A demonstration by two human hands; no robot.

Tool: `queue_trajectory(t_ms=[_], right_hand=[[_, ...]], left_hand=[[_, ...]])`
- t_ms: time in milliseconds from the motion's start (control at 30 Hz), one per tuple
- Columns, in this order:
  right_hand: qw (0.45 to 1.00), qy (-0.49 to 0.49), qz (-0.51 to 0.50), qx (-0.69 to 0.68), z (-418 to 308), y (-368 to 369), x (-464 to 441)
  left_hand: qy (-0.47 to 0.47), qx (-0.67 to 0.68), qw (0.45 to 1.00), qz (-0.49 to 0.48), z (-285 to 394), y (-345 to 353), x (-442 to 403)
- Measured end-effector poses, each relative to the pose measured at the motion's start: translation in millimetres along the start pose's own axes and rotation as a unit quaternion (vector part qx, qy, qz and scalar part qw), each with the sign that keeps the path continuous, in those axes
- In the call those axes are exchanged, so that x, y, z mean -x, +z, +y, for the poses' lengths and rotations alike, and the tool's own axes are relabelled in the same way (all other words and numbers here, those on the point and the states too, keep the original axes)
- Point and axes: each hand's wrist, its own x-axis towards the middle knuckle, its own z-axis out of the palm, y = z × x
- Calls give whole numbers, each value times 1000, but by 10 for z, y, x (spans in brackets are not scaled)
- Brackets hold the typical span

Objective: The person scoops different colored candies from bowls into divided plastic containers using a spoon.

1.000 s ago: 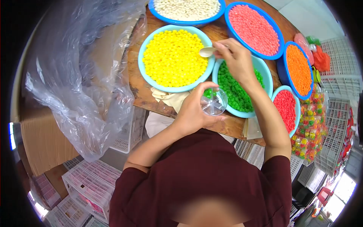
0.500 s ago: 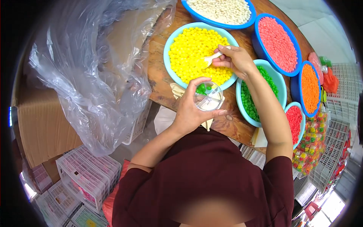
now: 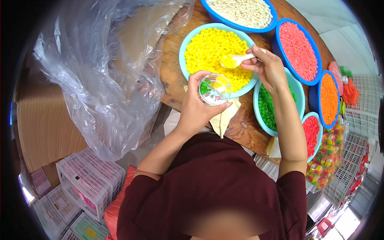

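My left hand (image 3: 195,108) is wrapped around a clear round container (image 3: 216,96) with dividers inside. Green candies (image 3: 205,87) fill one of its compartments; yellow shows through another, but I cannot tell whether that is candy inside or the bowl behind. Between the fingers of my right hand (image 3: 270,69) is a white spoon (image 3: 241,59) bearing a small heap of yellow candies. The spoon is over the light-blue bowl (image 3: 183,60) of yellow candies (image 3: 216,44), just beyond the container. A cream cloth (image 3: 222,122) lies under my left hand at the table edge.
Basins of white candies (image 3: 240,12), pink candies (image 3: 298,52), orange candies (image 3: 329,96), green candies (image 3: 266,106) and red candies (image 3: 311,136) stand on the wooden table (image 3: 170,80). Plastic sheeting (image 3: 100,80) covers a cardboard box (image 3: 48,132) at left. Crates (image 3: 92,180) are stacked below.
My right hand has lifted the spoon out of the yellow candies, and it now carries a heap of them. My left hand and the container have shifted slightly left.
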Motion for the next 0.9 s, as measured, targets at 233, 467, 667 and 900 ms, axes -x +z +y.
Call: queue_trajectory(t_ms=[233, 467, 667, 900], right_hand=[[994, -54, -11, 96, -207, 261, 326], [904, -253, 29, 344, -198, 577, 576], [815, -366, 36, 448, -226, 639, 671], [976, -126, 13, 180, -224, 441, 578]], left_hand=[[60, -150, 986, 27, -91, 65, -80], [56, -195, 979, 34, -12, 170, -108], [59, -182, 981, 28, 7, 187, -140], [59, -193, 979, 12, 57, 207, -138]])
